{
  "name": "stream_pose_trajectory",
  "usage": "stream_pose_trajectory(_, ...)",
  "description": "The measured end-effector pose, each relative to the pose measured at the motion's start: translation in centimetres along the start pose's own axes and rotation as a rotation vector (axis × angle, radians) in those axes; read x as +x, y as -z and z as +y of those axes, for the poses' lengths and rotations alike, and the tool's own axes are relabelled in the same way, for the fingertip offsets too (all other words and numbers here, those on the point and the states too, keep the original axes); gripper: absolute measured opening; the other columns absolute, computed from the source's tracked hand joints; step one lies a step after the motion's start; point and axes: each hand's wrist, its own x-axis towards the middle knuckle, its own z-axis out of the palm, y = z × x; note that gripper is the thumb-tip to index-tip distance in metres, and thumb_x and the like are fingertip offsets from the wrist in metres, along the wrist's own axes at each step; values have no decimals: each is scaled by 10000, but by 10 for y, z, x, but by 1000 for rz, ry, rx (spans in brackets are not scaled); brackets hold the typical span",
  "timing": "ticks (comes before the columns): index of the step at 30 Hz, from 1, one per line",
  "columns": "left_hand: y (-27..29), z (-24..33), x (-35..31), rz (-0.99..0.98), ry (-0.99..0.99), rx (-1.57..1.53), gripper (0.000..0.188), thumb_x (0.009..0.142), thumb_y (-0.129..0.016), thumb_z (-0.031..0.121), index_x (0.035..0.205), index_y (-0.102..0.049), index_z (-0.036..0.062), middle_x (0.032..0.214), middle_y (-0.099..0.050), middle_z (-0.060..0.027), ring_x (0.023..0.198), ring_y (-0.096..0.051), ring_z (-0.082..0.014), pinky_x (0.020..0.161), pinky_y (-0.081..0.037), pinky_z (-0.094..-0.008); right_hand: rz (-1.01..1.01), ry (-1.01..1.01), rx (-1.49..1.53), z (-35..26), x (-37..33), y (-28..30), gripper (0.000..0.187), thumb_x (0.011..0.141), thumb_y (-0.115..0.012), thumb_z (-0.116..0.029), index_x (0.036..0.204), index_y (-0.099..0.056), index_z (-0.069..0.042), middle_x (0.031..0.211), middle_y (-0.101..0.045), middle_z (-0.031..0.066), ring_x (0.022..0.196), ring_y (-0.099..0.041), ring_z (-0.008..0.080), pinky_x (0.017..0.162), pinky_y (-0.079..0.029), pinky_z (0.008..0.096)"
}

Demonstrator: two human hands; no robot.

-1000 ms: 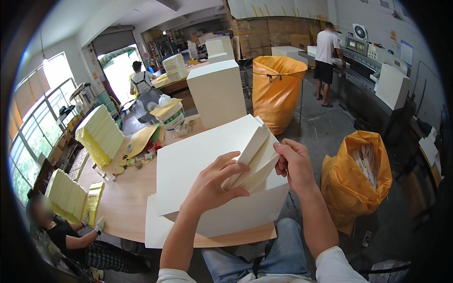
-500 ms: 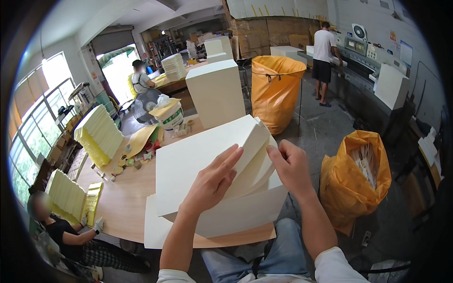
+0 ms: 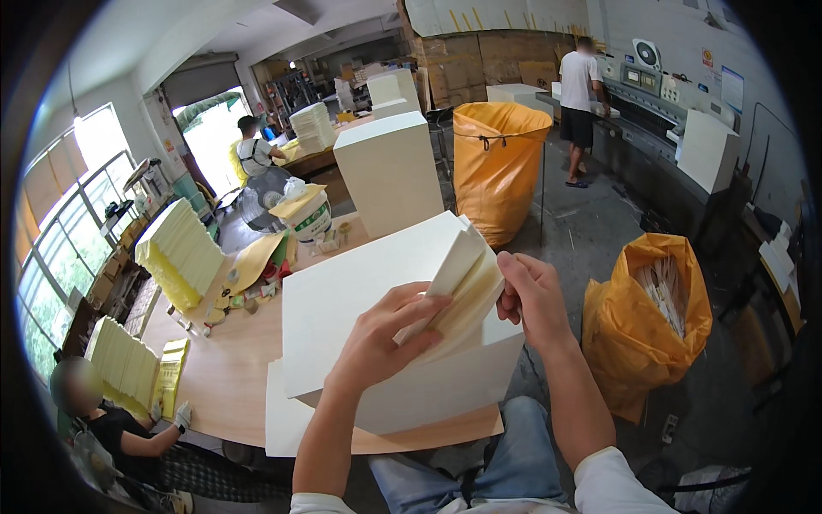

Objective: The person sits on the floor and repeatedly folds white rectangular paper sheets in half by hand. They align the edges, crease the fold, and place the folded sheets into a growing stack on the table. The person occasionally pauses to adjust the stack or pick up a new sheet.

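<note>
A tall stack of white paper sheets (image 3: 360,283) stands in front of me on the wooden table. Along its right side, a bundle of sheets (image 3: 467,295) is bent up and fanned apart, its inner faces looking cream-yellow. My left hand (image 3: 385,330) grips the left part of this bundle, thumb on the near side and fingers over the top. At the bundle's right edge, my right hand (image 3: 533,295) has its fingers curled in a pinch on the sheets. The right fingertips are partly hidden behind the hand. Under the stack, another white sheet or board (image 3: 287,420) sticks out at the left.
The wooden table (image 3: 223,368) carries yellow-edged paper stacks (image 3: 180,248), a white bucket (image 3: 308,218) and another tall paper stack (image 3: 390,176). Orange sacks (image 3: 646,334) stand to the right. One gloved person (image 3: 128,428) works at left, another (image 3: 582,103) at a machine.
The left thumb has moved away from its fingers and now clasps the bundle. The lifted sheets have spread further apart, and the right fingers have curled inward at their edge.
</note>
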Motion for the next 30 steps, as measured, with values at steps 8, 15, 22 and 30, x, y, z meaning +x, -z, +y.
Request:
stream_pose_trajectory(8, 1, -6, 0, -40, -46, 69, 368, 904, -780, 126, 1259, -714, 200, 1399, -631, -136, 1153, -691, -347, 936, -583, -415, -9, -107, 129, -4, 4, -1, 366, 1004, -647, -219, 684, -503, -114, 584, -541, 1, 475, -555, 101, 419, -355, 230)
stream_pose_trajectory(15, 2, 3, 1, -33, 31, 11, 481, 772, -905, 172, 1222, -738, 195, 1394, -640, -106, 1198, -676, -330, 988, -576, -422, -46, -97, 111, 1, 2, 5, 365, 1017, -660, -259, 714, -539, -96, 590, -544, 2, 529, -585, 98, 452, -389, 248)
stream_pose_trajectory(22, 0, 3, -1, -37, 75, -21, 583, 705, -932, 102, 1246, -739, 201, 1420, -631, -97, 1236, -654, -320, 1023, -560, -434, -16, 655, -891, 20, -38, 12, 230, 941, -717, -281, 937, -657, -60, 1009, -672, 109, 1021, -651, 329, 882, -512, 441)
stream_pose_trajectory(30, -4, 17, -2, -202, -64, 418, 582, 872, -815, 282, 1417, -625, 204, 1445, -615, -114, 1251, -642, -351, 1014, -560, -453, -422, 553, -973, 32, -53, 7, 379, 867, -747, -233, 1233, -728, -138, 1293, -665, 156, 1332, -543, 343, 1209, -298, 534)
